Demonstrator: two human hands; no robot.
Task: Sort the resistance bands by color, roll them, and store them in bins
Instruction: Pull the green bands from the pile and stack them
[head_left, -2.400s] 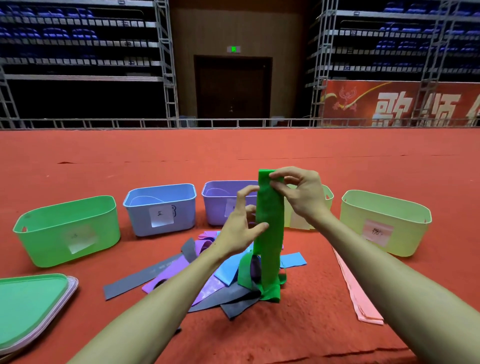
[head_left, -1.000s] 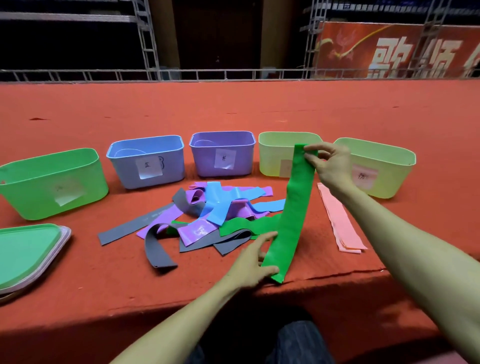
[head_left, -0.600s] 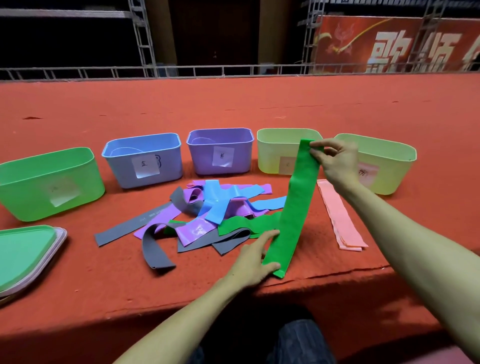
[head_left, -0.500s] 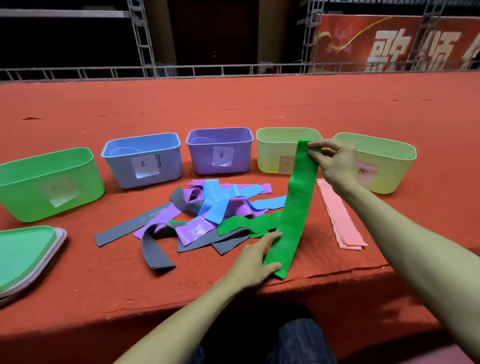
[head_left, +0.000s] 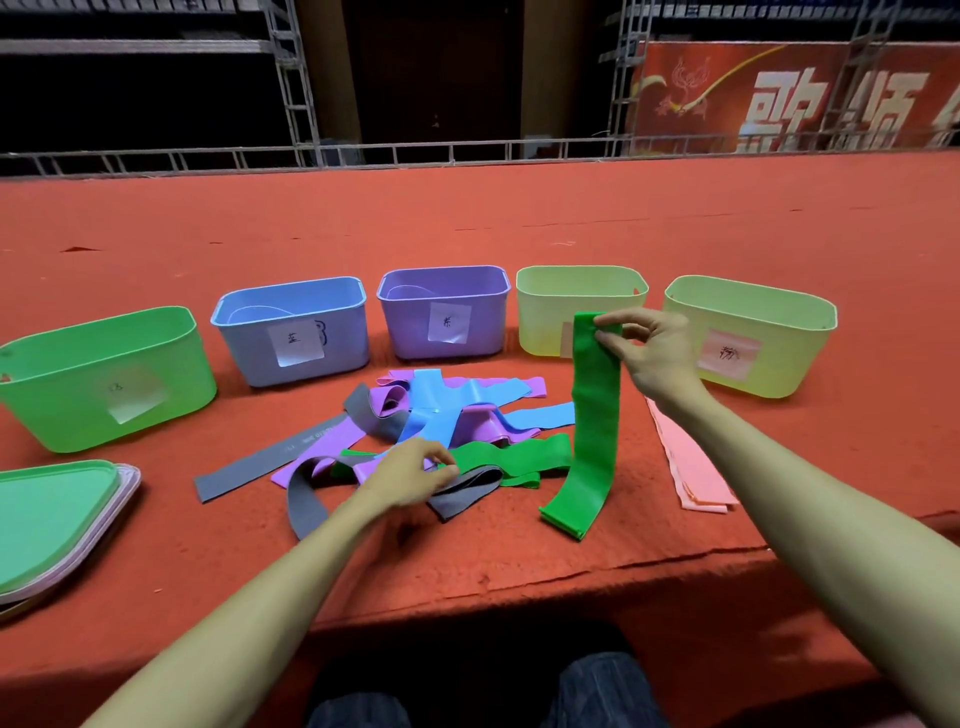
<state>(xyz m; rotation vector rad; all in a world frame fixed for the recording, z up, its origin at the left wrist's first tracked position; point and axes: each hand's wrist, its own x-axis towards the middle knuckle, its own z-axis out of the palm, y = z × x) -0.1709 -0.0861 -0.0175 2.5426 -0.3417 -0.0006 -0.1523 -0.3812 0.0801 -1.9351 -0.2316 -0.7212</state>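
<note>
Right hand (head_left: 655, 358) fingers (head_left: 607, 340) pinch the top of a long flat green rubber band (head_left: 595, 415) hanging below them onto the red tabletop (head_left: 467, 551), probably to separate it. Left hand (head_left: 410, 475) fingers curl over the mixed-colour band pile (head_left: 436, 410); grip unclear.

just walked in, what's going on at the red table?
A person is sorting by colour. The right hand pinches the top of a green band, its lower end on the red surface. The left hand is down in the mixed pile by a second green band; grip unclear. Five bins stand behind, pink bands lie at right.
</note>
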